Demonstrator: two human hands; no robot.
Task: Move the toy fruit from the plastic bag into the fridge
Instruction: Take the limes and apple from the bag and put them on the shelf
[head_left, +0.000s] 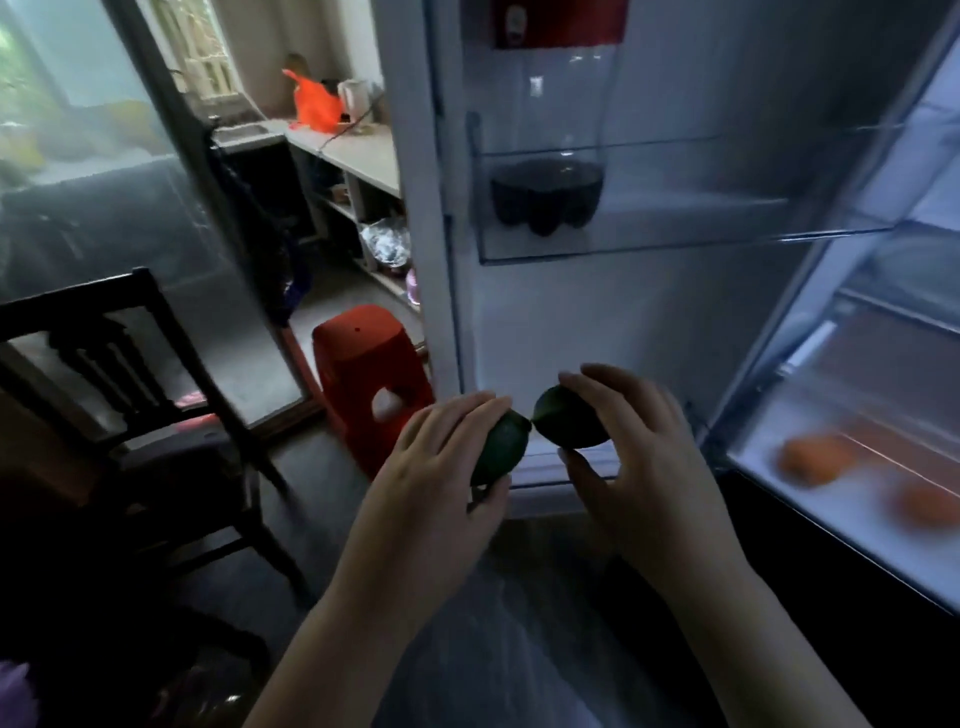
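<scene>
While both are full, left hand (441, 467): curled round one green half (501, 449)
right hand (639, 447): pinching the other green half (569, 418), tips about touching
fridge shelf (810, 514): off to my right, so right hand's nearer, reckon it goes first
orange fruit (815, 460): sitting on it already

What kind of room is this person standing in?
Most likely a home kitchen: an open fridge with a drink bottle in its door shelf, and a counter carrying a white kettle.
</scene>
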